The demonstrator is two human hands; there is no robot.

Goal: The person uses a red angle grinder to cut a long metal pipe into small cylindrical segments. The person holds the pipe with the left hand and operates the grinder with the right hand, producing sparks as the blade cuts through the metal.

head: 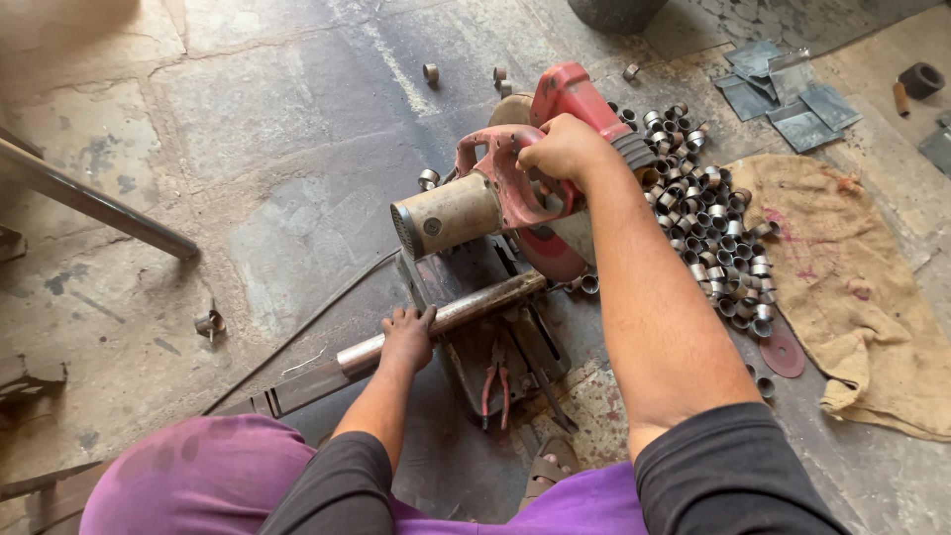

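Note:
A red chop saw point(515, 193) with a dusty cylindrical motor stands on its dark base on the stone floor. My right hand point(560, 149) is closed around the saw's red handle. A long steel pipe point(466, 309) lies across the saw's base, running from the blade down to the lower left. My left hand point(408, 337) grips this pipe from above, just left of the base. The red-rimmed blade guard point(548, 253) sits low over the pipe's right end.
A heap of several short cut metal rings point(713, 233) lies right of the saw beside a burlap sack point(857, 287). Red-handled pliers point(495, 381) rest on the base. Another pipe point(94, 203) lies at left, metal sheets point(783, 89) at top right.

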